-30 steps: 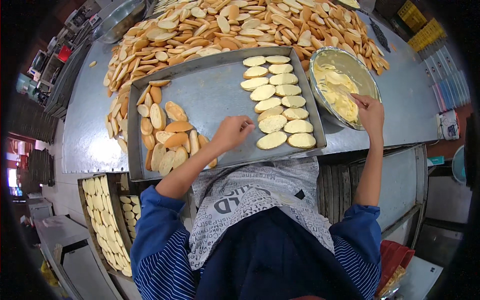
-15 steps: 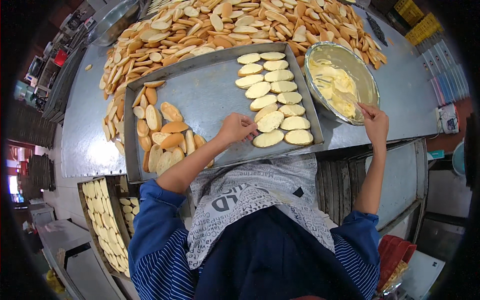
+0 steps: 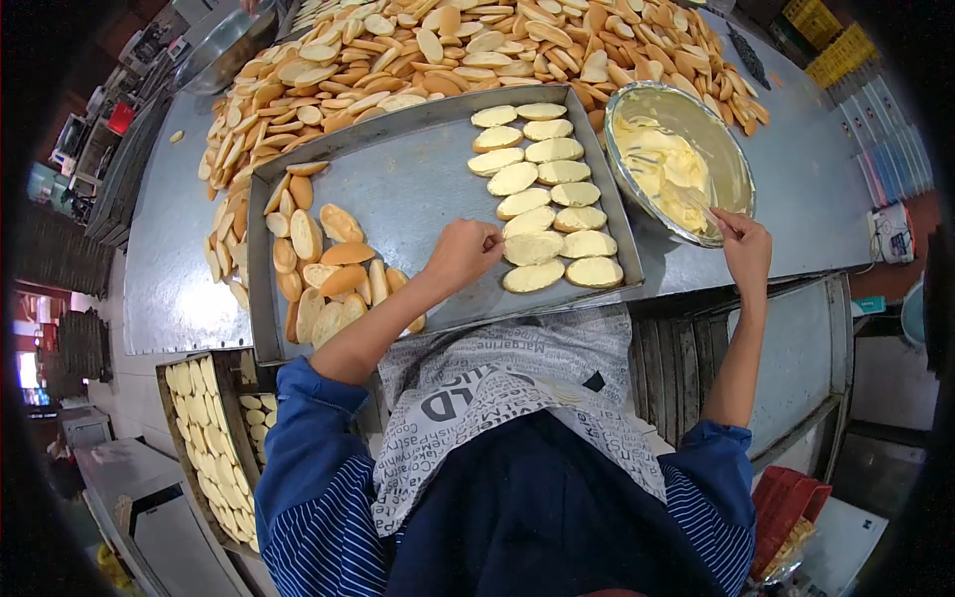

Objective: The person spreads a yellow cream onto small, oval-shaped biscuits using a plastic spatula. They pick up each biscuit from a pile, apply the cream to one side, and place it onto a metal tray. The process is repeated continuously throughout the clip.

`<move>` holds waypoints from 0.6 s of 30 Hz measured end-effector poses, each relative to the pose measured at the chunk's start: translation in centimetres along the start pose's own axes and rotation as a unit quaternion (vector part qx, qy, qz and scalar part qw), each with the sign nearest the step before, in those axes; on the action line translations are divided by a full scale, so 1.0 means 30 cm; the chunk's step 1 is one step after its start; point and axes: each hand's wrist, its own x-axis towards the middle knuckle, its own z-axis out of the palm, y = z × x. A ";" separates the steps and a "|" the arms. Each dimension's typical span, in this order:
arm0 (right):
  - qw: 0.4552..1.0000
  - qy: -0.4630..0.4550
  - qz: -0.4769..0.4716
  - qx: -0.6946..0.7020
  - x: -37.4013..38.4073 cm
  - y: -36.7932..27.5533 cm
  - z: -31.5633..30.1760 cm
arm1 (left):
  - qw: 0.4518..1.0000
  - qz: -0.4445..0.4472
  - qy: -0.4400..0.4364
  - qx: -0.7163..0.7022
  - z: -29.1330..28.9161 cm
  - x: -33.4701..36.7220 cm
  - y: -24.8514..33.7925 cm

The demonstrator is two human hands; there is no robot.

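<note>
In a large metal tray [image 3: 398, 164], oval bread slices [image 3: 519, 204] spread with pale yellow cream lie in two columns on the right. My left hand [image 3: 464, 253] is closed, its fingertips at the left edge of one coated slice [image 3: 532, 248] near the column's lower end. Plain bread slices [image 3: 306, 235] are heaped at the tray's left side. A metal bowl [image 3: 734, 164] of yellow cream [image 3: 662, 164] rests just right of the tray. My right hand [image 3: 745, 251], at the bowl's near rim, grips a spatula [image 3: 702, 203] whose end dips in the cream.
A big pile of bread slices [image 3: 477, 50] covers the back of the table [image 3: 811, 199]. Behind it at left stands a metal basin [image 3: 229, 48], a person's hand at its rim. Filled trays [image 3: 212, 448] sit lower left; stacked trays [image 3: 667, 373] stand under the table's front edge.
My left hand has shifted slightly up and left. The slice beside its fingertips now lies lower and flatter in its column. My right hand has barely moved at the bowl.
</note>
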 end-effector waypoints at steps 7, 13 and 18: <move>1.000 -0.007 -0.008 0.007 -0.002 0.012 0.004 | 1.000 -0.004 0.009 0.028 -0.028 0.000 0.024; 1.000 0.009 -0.024 0.007 -0.009 0.019 0.012 | 0.998 0.006 0.045 0.046 -0.009 -0.025 0.039; 1.000 -0.002 -0.019 0.020 -0.011 0.022 0.011 | 0.998 0.004 0.025 0.059 -0.004 -0.045 0.055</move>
